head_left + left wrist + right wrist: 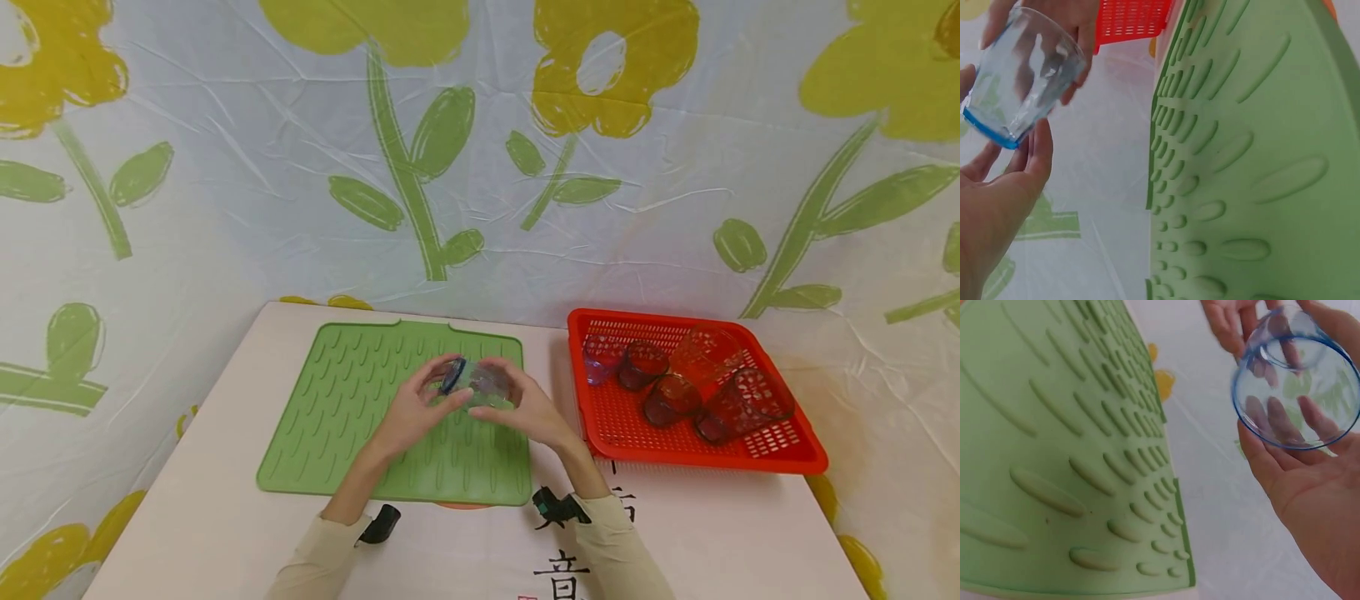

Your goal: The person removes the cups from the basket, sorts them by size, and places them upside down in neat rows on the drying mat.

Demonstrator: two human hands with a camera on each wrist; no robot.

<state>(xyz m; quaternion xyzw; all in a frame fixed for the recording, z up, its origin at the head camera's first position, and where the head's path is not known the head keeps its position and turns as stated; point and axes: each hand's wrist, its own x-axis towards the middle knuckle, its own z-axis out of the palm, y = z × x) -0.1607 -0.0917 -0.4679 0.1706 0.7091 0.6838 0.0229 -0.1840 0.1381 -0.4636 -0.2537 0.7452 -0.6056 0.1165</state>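
Observation:
A clear drinking glass with a bluish tint is tilted on its side between both hands, above the green mat. My left hand holds it at the thick blue base, fingers curled around that end. At the rim end, my right hand grips the glass, its fingers showing through the wall in the right wrist view. The open mouth of the glass faces the right wrist camera. Beneath the hands lies the green ridged drying mat.
A red plastic basket stands right of the mat, holding several glasses, among them a large tumbler lying tilted. Behind the white table hangs a flower-printed cloth. Black lettering marks the table's front.

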